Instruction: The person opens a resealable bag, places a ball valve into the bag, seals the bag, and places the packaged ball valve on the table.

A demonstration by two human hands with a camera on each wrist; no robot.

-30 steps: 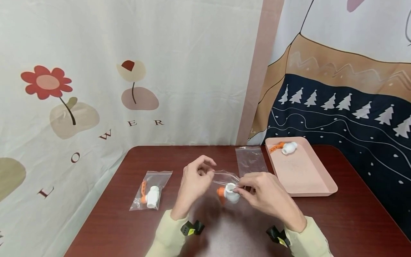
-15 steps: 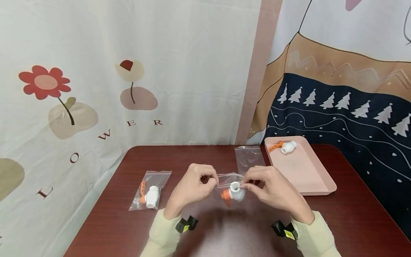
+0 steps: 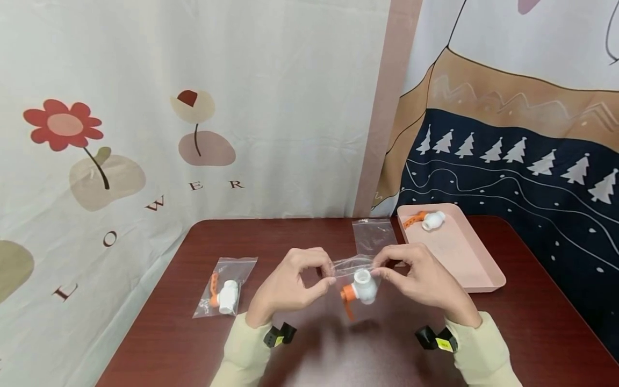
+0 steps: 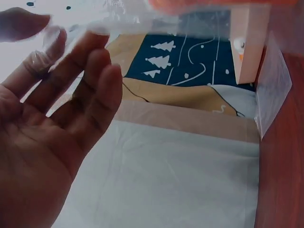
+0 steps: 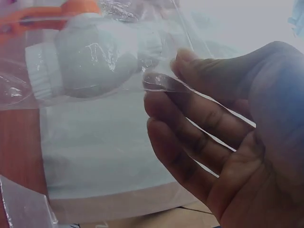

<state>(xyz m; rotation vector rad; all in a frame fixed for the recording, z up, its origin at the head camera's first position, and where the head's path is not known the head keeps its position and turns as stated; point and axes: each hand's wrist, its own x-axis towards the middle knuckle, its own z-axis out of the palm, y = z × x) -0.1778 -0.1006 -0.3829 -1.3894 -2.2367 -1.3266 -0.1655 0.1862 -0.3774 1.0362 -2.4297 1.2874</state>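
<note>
Low in the centre of the frame, the white valve [image 3: 365, 287] with its orange handle hangs in a clear bag [image 3: 350, 266] above the worktop [image 3: 169, 344]; if the hold at the bag's mouth slipped, the valve's weight could drag the bag down or tip the valve out, and uneven tension might leave the seal gaping. The right hand [image 3: 420, 274] reaches in from the lower right, thumb and forefinger pinching the film at the mouth. The left hand [image 3: 290, 282] arches in from the lower left, thumb beneath forefinger; its wrist view is blurred, so I cannot tell whether those fingers clamp the film. Beyond, right of centre, a flat bag [image 3: 372, 236] lies just beside the pink tray [image 3: 464, 252], where a stray knuckle might shift it.
</note>
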